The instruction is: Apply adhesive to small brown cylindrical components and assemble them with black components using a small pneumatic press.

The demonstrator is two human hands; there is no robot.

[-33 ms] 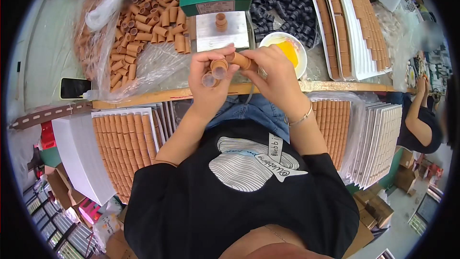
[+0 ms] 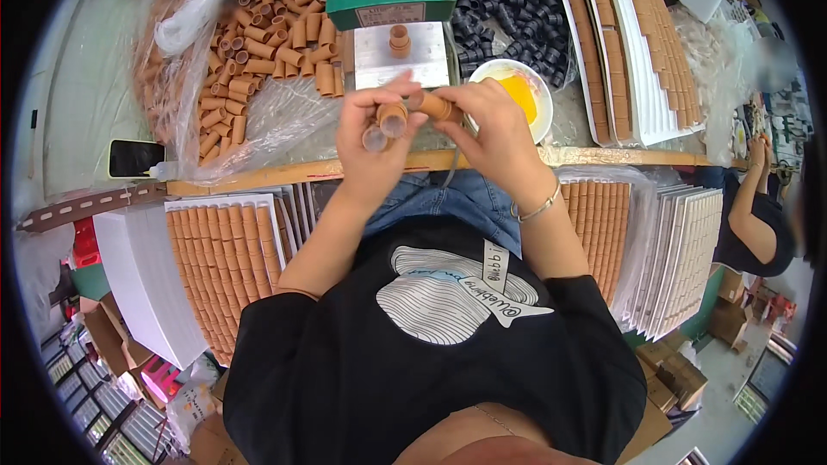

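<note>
In front of the metal plate, my two hands are close together. My left hand [image 2: 366, 164] is closed on a short brown tube [image 2: 393, 120], its open end facing up. Against that tube and the same palm rests a second, paler tube end [image 2: 375, 139]. Between the fingers of my right hand [image 2: 498, 133] another brown tube [image 2: 434, 107] lies tilted, its left end close to the left hand's tube. Whether the tubes touch I cannot tell. On the metal plate [image 2: 431, 62] beyond my hands stands a brown stepped piece [image 2: 399, 40], upright under a green and grey machine [image 2: 393, 0].
Loose brown tubes [image 2: 258, 47] fill a plastic bag at far left; black pieces [image 2: 508, 0] heap at the back. A white bowl [image 2: 540, 125] with something yellow sits by my right hand. Trays of brown tubes [image 2: 220, 241] flank me below the wooden edge [image 2: 319, 169]. A phone [image 2: 136, 158] lies left.
My hands have shifted very slightly, and the tubes in them are turned a little. Both hands keep their hold.
</note>
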